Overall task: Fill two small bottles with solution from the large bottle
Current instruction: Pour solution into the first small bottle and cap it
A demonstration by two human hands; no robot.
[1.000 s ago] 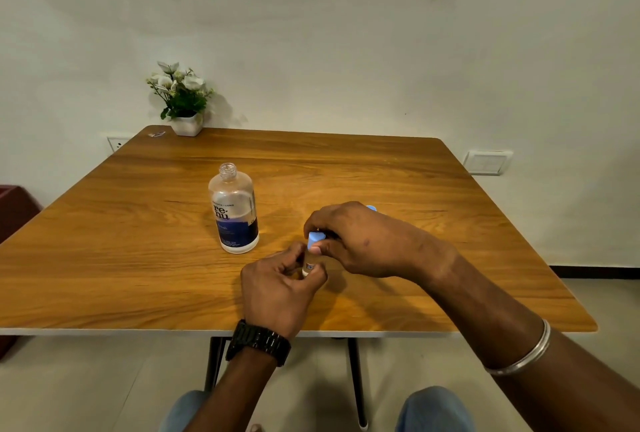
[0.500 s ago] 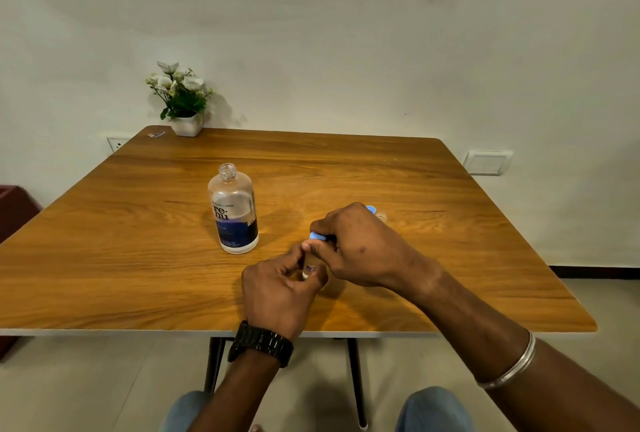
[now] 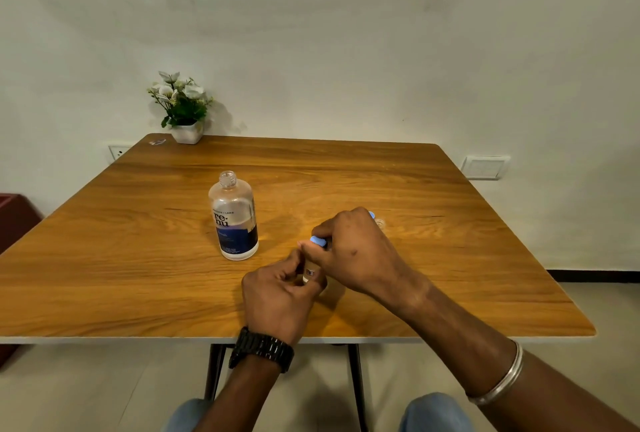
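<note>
The left hand [image 3: 277, 296] grips a small bottle [image 3: 309, 274] upright near the table's [image 3: 121, 258] front edge, while the right hand [image 3: 349, 251] pinches its blue cap [image 3: 318, 241], now turned further round and sitting lower on the neck than a second ago, which suggests this bottle is filled and being closed. Just beyond the right hand, a second small bottle [image 3: 380, 223] and another blue cap [image 3: 372, 215] are partly hidden. The large bottle [image 3: 234, 220] stands uncapped to the left, unmoved.

Table [image 3: 138, 258] is orange-brown wood grain; bottle [image 3: 234, 220] clear with dark blue label; cap [image 3: 318, 241] light blue.
</note>
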